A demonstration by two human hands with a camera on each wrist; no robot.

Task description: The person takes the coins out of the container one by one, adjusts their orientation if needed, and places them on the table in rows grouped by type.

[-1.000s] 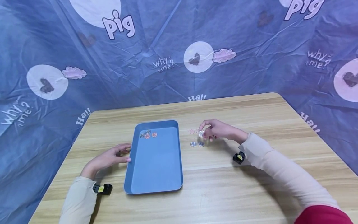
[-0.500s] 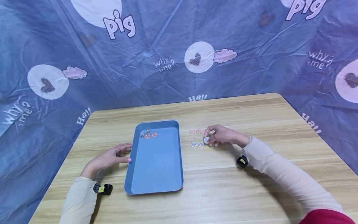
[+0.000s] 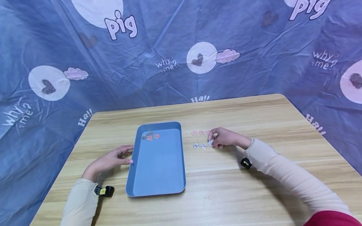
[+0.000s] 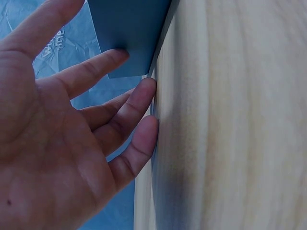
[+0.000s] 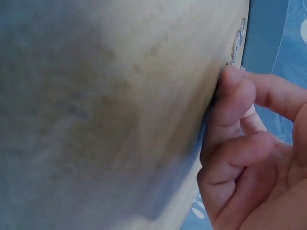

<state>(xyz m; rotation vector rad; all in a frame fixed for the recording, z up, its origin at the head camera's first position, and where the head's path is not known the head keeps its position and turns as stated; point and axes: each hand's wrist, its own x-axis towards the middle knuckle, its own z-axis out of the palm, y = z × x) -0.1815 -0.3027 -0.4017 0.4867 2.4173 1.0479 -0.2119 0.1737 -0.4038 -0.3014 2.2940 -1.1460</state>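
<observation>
My right hand pinches a silver coin between thumb and fingertips, low over the wooden table. Just left of it, two silver coins lie side by side. Behind them runs a row of copper coins, the rightmost partly covered by my fingers. To the left stands a blue tray, with two silver coins and two copper coins near its far left corner. My left hand touches the tray's left wall, its fingers spread and loosely extended in the left wrist view.
The wooden table has a rounded far right corner. A blue printed cloth hangs behind it. Each wrist wears a small black camera, the left one near the tray.
My right hand has moved right and toward me with the silver coin, from beside the copper row to the end of the silver row. The left hand and tray stay put.
</observation>
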